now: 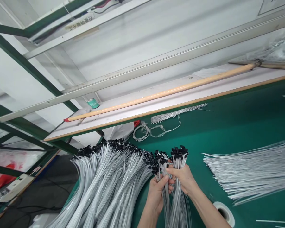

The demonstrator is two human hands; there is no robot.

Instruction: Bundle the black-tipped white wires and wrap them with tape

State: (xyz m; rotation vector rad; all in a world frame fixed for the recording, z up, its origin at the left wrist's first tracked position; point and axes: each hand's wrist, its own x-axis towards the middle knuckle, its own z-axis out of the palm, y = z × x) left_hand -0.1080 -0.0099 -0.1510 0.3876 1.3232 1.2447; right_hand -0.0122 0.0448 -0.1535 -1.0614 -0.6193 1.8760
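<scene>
My left hand (157, 193) is closed round a thin bundle of white wires (165, 196) with black connector tips (162, 160). Right beside it, my right hand (183, 180) grips a second bundle of white wires (179, 202) whose black tips (179, 152) stand upright above my fingers. Both bundles hang down between my forearms. The hands touch each other over the green table (239, 126). To the left lies a large heap of the same white wires with black ends (109, 177).
A fan of loose white wires (251, 171) lies on the right. A roll of white tape (224, 212) sits near my right forearm. A long wooden pole (166, 92) and a green tape roll (93, 103) rest on the white shelf behind. Coiled white cable (142, 131) lies by the shelf edge.
</scene>
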